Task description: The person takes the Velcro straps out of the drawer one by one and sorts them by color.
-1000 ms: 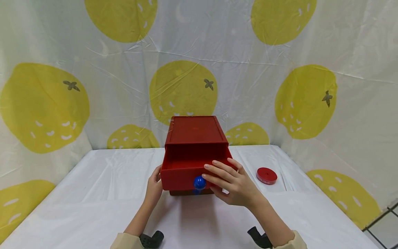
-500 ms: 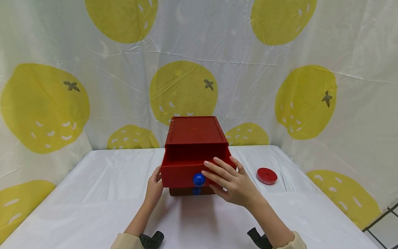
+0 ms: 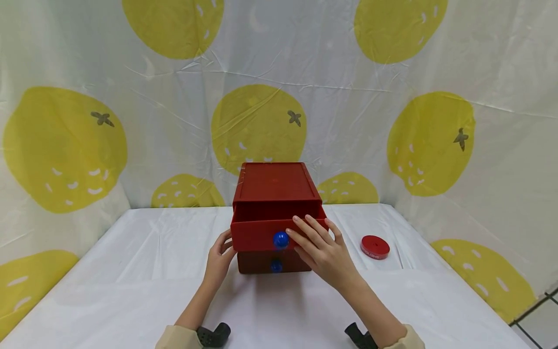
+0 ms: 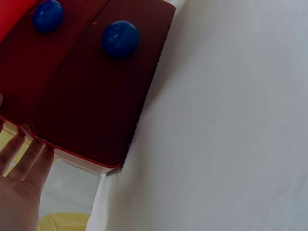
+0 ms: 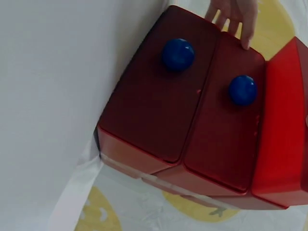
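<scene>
A red drawer cabinet (image 3: 276, 182) stands with its top drawer (image 3: 257, 236) partly pulled out. A blue round knob (image 3: 281, 240) sits on that drawer's front. Below it, another drawer with its own blue knob (image 4: 120, 38) is closed. My right hand (image 3: 327, 254) lays its extended fingers over the right part of the top drawer's front and upper rim, beside the knob. Along the cabinet's left side, my left hand (image 3: 218, 261) rests with fingers fairly straight against the wall. The left wrist view shows those fingertips (image 4: 43, 156) at the lower drawers' side edge.
To the right on the white-covered table (image 3: 165, 242) lies a flat red roll of ribbon or tape (image 3: 375, 247). A white curtain (image 3: 340, 126) printed with yellow fruit hangs behind the table and along its sides.
The top drawer has slid back into the cabinet, so more of the drawer below shows. My right hand has moved forward with it. The left hand stays at the cabinet's side.
</scene>
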The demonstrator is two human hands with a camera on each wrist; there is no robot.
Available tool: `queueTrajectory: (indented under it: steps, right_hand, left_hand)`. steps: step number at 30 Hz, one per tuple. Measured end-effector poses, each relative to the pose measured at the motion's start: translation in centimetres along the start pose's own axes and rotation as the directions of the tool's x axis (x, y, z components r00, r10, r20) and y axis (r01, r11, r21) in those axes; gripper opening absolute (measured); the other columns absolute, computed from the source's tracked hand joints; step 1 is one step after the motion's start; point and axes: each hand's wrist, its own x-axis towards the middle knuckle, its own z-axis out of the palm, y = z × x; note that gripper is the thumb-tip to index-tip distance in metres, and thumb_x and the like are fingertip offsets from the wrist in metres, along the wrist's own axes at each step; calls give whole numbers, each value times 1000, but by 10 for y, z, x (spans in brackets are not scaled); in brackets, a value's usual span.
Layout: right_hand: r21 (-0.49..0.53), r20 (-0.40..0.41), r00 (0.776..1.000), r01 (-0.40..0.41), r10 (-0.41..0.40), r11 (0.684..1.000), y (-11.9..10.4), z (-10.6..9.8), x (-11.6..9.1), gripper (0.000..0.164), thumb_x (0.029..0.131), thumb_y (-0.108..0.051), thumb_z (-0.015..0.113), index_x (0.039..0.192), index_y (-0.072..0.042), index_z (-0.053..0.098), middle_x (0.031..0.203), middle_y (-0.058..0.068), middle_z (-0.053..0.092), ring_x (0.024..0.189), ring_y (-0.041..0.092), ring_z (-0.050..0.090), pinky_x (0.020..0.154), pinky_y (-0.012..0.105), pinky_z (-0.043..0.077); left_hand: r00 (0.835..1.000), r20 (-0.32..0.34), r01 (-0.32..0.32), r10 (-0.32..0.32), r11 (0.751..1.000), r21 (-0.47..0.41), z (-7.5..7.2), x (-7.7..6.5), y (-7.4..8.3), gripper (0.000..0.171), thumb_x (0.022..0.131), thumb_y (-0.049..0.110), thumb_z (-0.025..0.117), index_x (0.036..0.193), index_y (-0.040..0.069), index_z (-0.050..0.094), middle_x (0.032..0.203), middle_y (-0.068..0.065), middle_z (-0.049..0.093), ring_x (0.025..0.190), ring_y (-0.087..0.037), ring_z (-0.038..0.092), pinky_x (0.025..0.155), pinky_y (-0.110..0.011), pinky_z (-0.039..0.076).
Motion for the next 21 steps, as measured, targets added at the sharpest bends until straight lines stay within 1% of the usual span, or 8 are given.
queueTrajectory:
  steps: [5,9,16,18,21]
  right_hand:
    - [-27,-5,1000,-20,20,999,-2,4,-3,36,97,-31,37,122,-17,57,130,9,53,118,27,47,96,48,33]
    - [-48,35,998,-44,45,998,-3,6,-5,38,97,-33,35,125,-17,55,133,9,50,122,28,45,100,48,32]
    - [-53,109,989,-90,96,995,-5,7,-7,43,98,-36,29,129,-17,51,138,9,45,127,29,39,108,48,24]
    - [-51,127,986,-102,107,994,-6,7,-7,44,98,-36,28,130,-17,50,139,9,44,128,29,38,109,47,23]
    - [-49,141,983,-114,120,992,-6,8,-8,45,98,-36,26,131,-17,50,140,9,43,128,29,38,108,48,24]
  left_hand:
    - [1000,-6,5,-5,1000,-2,0,1,-1,41,89,21,57,129,15,48,128,-7,52,113,-23,54,86,-17,46]
    - [1000,-11,14,-14,1000,8,1,0,1,41,89,23,58,129,16,48,129,-6,52,113,-23,54,88,-21,47]
    - [1000,-10,26,-25,1000,15,1,0,3,44,88,28,58,130,17,47,132,-6,50,115,-24,53,92,-30,47]
    - [1000,-12,27,-27,999,17,1,0,2,45,88,29,58,130,18,47,132,-6,50,115,-24,53,93,-30,47]
    - [1000,-14,24,-24,1000,19,1,-1,1,45,88,30,59,130,18,47,131,-6,50,114,-24,54,91,-26,47]
